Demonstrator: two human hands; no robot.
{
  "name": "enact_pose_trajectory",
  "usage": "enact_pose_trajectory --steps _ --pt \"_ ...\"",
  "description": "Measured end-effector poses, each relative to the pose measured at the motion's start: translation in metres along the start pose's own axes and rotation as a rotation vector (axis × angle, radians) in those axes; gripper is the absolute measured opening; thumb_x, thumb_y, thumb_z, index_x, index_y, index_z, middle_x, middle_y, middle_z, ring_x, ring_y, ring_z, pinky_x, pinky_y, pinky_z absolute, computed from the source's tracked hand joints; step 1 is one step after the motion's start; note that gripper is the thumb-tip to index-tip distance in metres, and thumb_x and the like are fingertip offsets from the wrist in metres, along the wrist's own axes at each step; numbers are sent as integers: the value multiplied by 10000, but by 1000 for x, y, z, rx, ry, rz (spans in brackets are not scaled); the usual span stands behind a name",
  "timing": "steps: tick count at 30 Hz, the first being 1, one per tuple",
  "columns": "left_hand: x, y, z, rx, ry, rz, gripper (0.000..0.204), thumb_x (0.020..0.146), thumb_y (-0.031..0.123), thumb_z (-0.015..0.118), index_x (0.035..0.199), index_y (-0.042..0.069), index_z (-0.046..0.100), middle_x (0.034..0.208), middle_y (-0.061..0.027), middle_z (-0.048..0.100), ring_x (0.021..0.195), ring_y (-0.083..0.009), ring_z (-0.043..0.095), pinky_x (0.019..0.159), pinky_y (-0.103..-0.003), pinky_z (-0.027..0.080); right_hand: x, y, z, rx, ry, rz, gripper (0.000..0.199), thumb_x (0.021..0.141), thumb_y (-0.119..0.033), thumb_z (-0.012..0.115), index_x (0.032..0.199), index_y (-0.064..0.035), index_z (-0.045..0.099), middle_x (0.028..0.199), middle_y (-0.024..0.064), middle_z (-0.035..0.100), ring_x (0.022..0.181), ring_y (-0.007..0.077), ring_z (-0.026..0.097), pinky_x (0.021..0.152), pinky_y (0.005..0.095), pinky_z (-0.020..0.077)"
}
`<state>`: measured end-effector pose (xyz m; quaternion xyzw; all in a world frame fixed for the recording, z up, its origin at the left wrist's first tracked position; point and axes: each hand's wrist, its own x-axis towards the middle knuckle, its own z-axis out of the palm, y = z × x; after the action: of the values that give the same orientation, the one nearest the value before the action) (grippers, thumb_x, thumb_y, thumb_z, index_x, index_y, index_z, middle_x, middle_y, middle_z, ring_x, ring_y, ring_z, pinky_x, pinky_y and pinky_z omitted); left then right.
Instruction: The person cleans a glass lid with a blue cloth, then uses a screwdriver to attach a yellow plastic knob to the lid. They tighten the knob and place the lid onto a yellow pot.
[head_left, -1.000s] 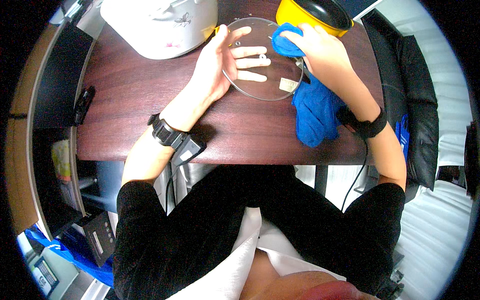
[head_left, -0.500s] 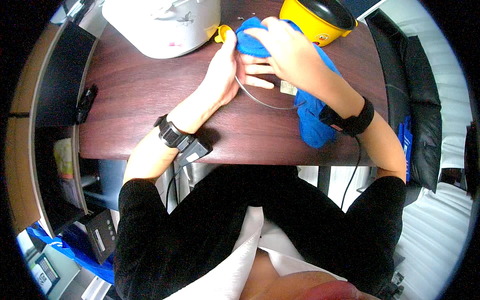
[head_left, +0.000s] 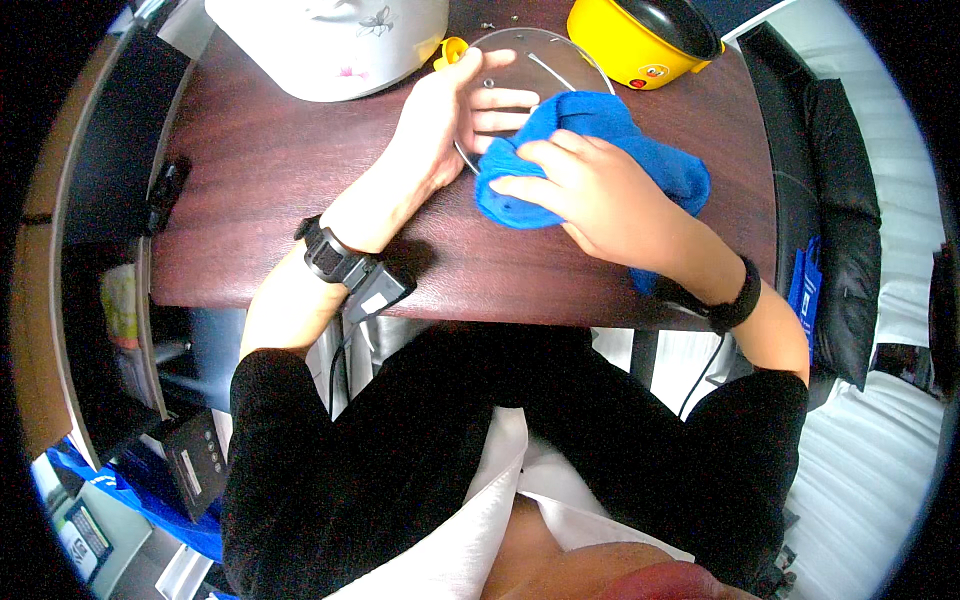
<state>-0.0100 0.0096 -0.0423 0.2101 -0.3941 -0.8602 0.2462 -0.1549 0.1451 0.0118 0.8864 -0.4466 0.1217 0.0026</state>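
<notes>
- Since the earlier frame, the right hand (head_left: 605, 200) has brought the blue cloth (head_left: 620, 120) down from the far side of the clear round lid (head_left: 575, 75) to the side nearer the person; the far rim, covered then, shows now. The left hand (head_left: 438, 125) has hardly moved.
- From where I stand, the lid is above the dark wooden table (head_left: 250, 220), tipped to an angle I can't judge, with the left hand at its left edge.
- That left hand is spread wide, fingers apart behind the glass, seemingly bearing the lid rather than gripping it tightly.
- The right hand is drawn in on the cloth, bunching it under thumb and fingers over the near part of the glass; the rest of the cloth trails off rightward.
- I'd call this wiping in mid-course: the cloth is on the glass and the lid is not yet set down.
- Whether the far part is finished I can't tell; it looks clear, save for a pale streak that may be only a reflection. The covered part can't be judged.
- What seems left is finishing the near side, then laying lid and cloth aside.
- The yellow pot (head_left: 635, 45) stands uncovered beyond, near the white appliance (head_left: 340, 60).
</notes>
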Motion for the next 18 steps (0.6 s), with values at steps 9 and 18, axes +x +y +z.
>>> enact_pose_trajectory --steps 9,18 --pt "-1 4 0 127 1 45 557 975 504 380 1367 109 405 1129 -227 616 1008 -308 645 727 -431 584 -41 51 -12 -292 39 243 458 724 -7 582 1166 -125 580 1091 131 575 951 323 585 815 385 498" --pt "-1 2 0 185 70 44 573 957 523 415 1340 97 398 1086 -260 616 935 -333 669 656 -419 602 22 79 11 -277 254 170 493 759 1 591 1228 -134 526 1168 156 542 1052 343 562 891 404 485"
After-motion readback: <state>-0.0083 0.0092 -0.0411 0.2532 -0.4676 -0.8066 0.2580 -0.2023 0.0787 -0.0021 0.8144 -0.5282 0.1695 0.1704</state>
